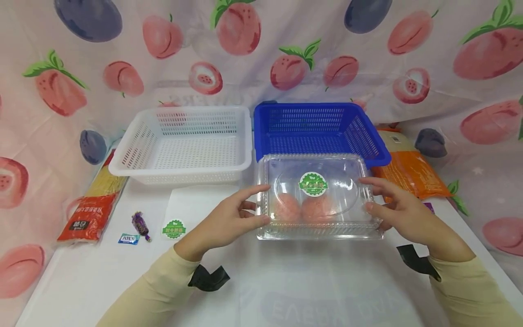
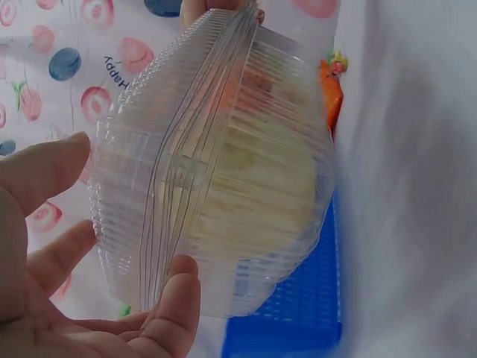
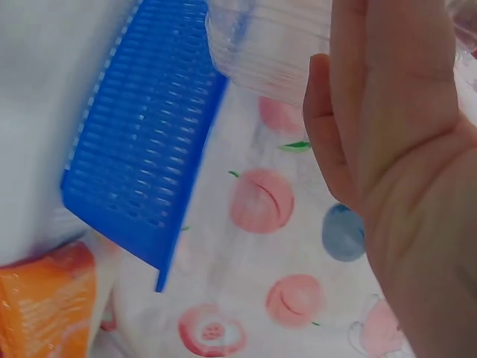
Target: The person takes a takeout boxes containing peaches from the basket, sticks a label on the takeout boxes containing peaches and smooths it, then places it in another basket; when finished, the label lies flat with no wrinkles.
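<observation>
A clear plastic clamshell box [image 1: 347, 211] is held up in front of the blue basket by both hands. Through its lid, which bears a green round sticker [image 1: 313, 184], show pinkish-orange round fruits [image 1: 318, 208]. In the left wrist view a large pale yellow round thing [image 2: 261, 186] is also inside, and the rims of lid and base meet. The left hand [image 1: 229, 220] grips the box's left end between thumb and fingers. At the other end, the right hand [image 1: 402, 213] holds the side with its thumb and fingers; the right wrist view shows only part of this grip.
Behind stand a white basket [image 1: 180, 172] and a blue basket [image 1: 384, 159]. At left lie a red-and-yellow packet [image 1: 91, 211], a purple-wrapped candy [image 1: 140, 225], a small blue-and-white packet [image 1: 128, 239] and a green-stickered white sheet [image 1: 196, 204]. An orange bag [image 1: 416, 175] lies right.
</observation>
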Demonstrator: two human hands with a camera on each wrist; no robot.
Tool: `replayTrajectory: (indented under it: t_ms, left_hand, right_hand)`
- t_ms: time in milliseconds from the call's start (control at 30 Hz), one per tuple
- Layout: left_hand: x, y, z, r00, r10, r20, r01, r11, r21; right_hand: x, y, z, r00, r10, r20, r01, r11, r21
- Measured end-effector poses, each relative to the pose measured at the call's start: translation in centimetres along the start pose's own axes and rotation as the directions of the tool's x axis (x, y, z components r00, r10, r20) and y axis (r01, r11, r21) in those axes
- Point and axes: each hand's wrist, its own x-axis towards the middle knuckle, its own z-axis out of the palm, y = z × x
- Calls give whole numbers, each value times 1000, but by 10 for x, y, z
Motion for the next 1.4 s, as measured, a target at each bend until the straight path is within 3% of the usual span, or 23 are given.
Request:
replayTrajectory:
  t_ms: [200, 600, 833, 1067, 1233, 1400]
  left_hand:
    - [8, 13, -3, 997, 21, -76, -23, 999, -35]
    - [43, 27, -9, 986, 74, -150, -89, 991, -99]
    - [51, 32, -11, 984, 86, -157, -109, 984, -143]
    - [58, 17, -9, 986, 54, -155, -86, 974, -210]
    - [64, -3, -9, 981, -35, -191, -4, 979, -203]
    - [74, -26, -3, 975, -130, -178, 91, 973, -211]
  right_hand:
    - [7, -8, -9, 995, -62, -73, 63, 998, 7]
    - [39, -24, -40, 986, 45, -159, -56, 997, -62]
    - [62, -23, -57, 984, 83, -158, -89, 996, -30]
    - [85, -20, -67, 974, 92, -205, -95, 995, -7]
    - [103, -14, -71, 970, 115, -213, -118, 993, -1]
    - [124, -2, -73, 973, 107, -207, -101, 994, 37]
